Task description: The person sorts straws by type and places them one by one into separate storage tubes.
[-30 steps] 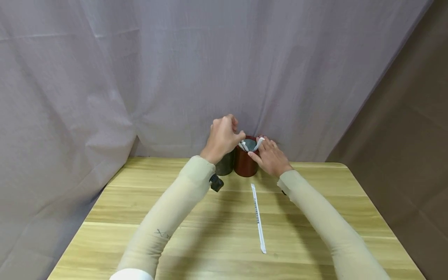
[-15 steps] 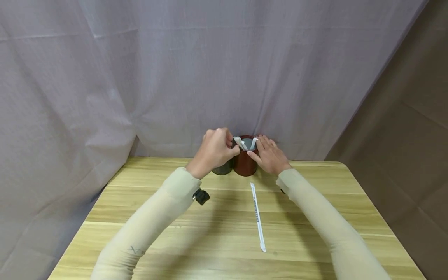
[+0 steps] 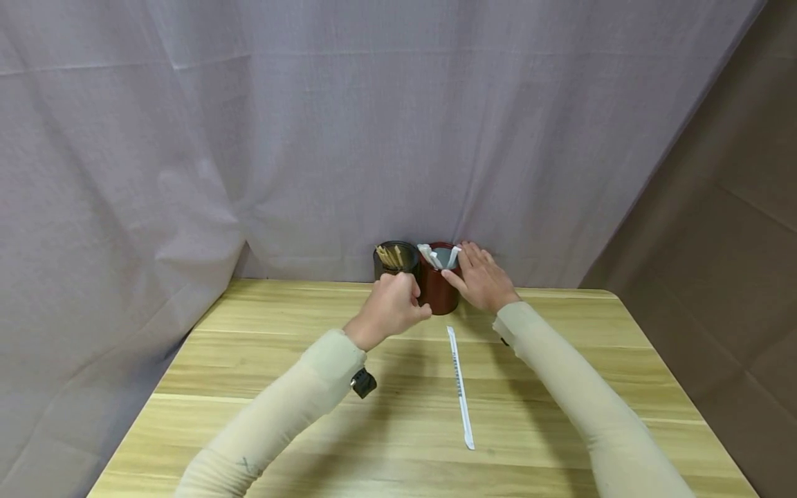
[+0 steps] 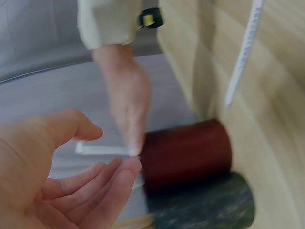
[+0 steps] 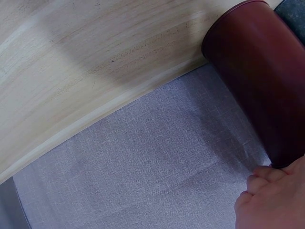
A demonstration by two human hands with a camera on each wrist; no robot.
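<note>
A red cup (image 3: 438,294) stands at the table's far edge with white paper strips (image 3: 429,253) sticking out of it. Touching its left side is a dark cup (image 3: 396,259) that holds wooden sticks. My right hand (image 3: 478,278) rests against the red cup's right side, fingers straight, a fingertip on a white strip (image 4: 102,149) at the rim. My left hand (image 3: 396,304) hovers just in front of the dark cup, loosely curled; in the left wrist view the left hand (image 4: 114,150) is empty. The red cup (image 5: 257,71) also fills the right wrist view.
A long white paper-wrapped stick (image 3: 459,387) lies on the wooden table (image 3: 560,387), pointing away from me, between my arms. A grey curtain (image 3: 311,138) hangs right behind the cups. A brown cloth (image 3: 716,242) hangs at the right.
My left hand has drawn back from the red cup's rim toward me and lower, uncovering the dark cup. My right hand has stayed at the red cup.
</note>
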